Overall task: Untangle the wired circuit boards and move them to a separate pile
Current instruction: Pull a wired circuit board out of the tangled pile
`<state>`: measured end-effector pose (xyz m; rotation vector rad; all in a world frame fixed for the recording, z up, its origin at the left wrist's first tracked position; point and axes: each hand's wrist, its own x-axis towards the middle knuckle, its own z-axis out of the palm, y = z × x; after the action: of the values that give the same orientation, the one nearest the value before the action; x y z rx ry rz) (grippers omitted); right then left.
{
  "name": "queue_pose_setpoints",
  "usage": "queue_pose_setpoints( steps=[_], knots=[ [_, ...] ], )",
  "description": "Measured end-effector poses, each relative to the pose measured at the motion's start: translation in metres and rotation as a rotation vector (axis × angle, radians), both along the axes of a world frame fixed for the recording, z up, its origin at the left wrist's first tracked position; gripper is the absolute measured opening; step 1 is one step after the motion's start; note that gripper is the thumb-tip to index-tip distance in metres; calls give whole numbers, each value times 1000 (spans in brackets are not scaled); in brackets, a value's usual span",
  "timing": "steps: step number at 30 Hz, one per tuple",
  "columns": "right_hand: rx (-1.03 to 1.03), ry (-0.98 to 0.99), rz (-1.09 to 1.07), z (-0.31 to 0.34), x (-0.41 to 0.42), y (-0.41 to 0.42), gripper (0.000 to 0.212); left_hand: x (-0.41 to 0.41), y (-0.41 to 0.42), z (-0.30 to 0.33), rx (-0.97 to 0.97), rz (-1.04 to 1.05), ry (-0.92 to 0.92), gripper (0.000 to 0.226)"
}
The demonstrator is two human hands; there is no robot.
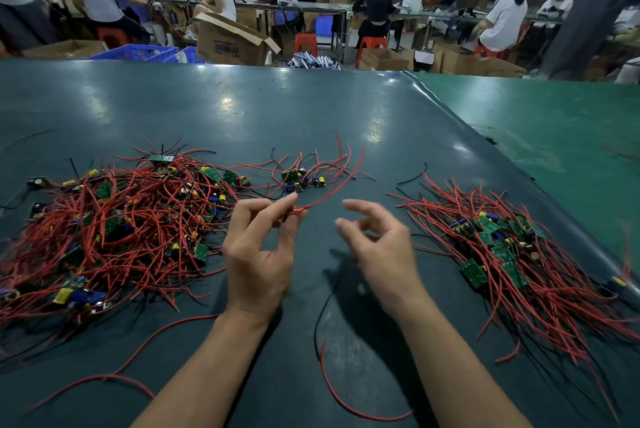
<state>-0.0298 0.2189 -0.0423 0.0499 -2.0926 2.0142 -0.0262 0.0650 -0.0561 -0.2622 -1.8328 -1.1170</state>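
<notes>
Wires first: left hand (258, 247) is pinching a red wire (332, 193) that trails to the small clump (299, 178) just beyond, between the tangled pile (114, 226) at left and the sorted pile (512, 247) at right. Right hand (375, 247) hovers loosely spread, holding nothing. I'd pin the clump with it, then pull slowly along the wire, no yanking.
</notes>
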Motion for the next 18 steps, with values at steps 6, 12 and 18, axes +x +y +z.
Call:
queue_pose_setpoints(
  steps=[6,12,18],
  knots=[
    [-178,-18,338,5,10,-20,15,0,-6,-3,-324,30,26,21],
    [-259,-81,244,6,7,-14,9,2,3,0,-237,-257,-175,33],
    [-195,-48,93,8,6,-10,13,1,3,-1,-246,-219,-127,18]
  ],
)
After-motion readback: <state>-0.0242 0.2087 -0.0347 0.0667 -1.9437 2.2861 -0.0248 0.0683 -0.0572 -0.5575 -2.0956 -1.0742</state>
